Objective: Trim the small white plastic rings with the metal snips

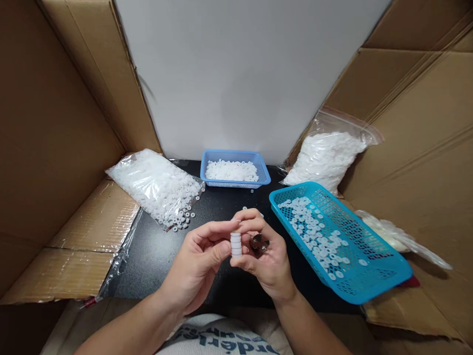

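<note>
Left of the left hand (195, 266), the dark surface (148, 261) offers open room, up to the plump bag (151, 180) and the loose rings (185, 219) spilled at its edge. A strip also runs between the hands and the blue basket (236, 184). Beside the right hand (271, 256), the teal basket (306, 264) leaves only a narrow gap. The white panel (236, 74) blocks the far side; cardboard walls (417, 162) hem in both flanks.

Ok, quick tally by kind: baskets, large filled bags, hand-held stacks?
Baskets: 2 (blue basket, turquoise basket)
Large filled bags: 2 (left bag, right bag)
Hand-held stacks: 1 (white stack, between left hand and right hand)
Total: 5
</note>
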{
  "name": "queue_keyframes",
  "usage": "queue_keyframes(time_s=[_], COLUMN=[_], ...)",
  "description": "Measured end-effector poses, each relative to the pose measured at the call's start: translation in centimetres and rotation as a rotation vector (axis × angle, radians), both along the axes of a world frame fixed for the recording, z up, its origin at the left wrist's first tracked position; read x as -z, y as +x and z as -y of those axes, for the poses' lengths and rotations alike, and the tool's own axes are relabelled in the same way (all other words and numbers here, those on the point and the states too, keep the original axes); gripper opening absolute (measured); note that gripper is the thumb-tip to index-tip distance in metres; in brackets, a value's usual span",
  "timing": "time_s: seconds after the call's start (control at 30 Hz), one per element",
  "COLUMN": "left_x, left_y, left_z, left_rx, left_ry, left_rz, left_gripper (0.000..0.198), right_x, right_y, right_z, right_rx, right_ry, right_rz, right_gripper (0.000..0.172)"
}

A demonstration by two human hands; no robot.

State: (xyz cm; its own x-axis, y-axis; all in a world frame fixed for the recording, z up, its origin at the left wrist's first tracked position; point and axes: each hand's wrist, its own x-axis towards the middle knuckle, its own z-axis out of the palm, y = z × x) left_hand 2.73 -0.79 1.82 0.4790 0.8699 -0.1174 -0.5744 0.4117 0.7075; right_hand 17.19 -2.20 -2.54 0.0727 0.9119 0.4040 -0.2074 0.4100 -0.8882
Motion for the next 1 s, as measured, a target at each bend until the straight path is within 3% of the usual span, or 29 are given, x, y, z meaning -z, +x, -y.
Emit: queue_keyframes(time_s=[0.33,0.73,1.0], left_x=[0.3,0.7,0.9], left_y=[-0.2,0.2,0.1], left_z=[-0.3,-0.1,0.1], left_rx=[-0.046,-0.182,-0.244], left_ry=[0.03,0.0,-0.013], left_rz=[-0.022,-0.068,-0.091], left_gripper=[0.025,0.025,0.026], right_x=[-0.2,0.2,0.1], right_y=[-0.6,-0.8,-1.2], right_z=[0.6,1.1,1.4], right_rx=[0.012,0.303,0.38], right_ry=[-0.004,0.226,0.224], right_rz=[-0.025,0.264,0.294], right_gripper=[0.035,0.024,0.015])
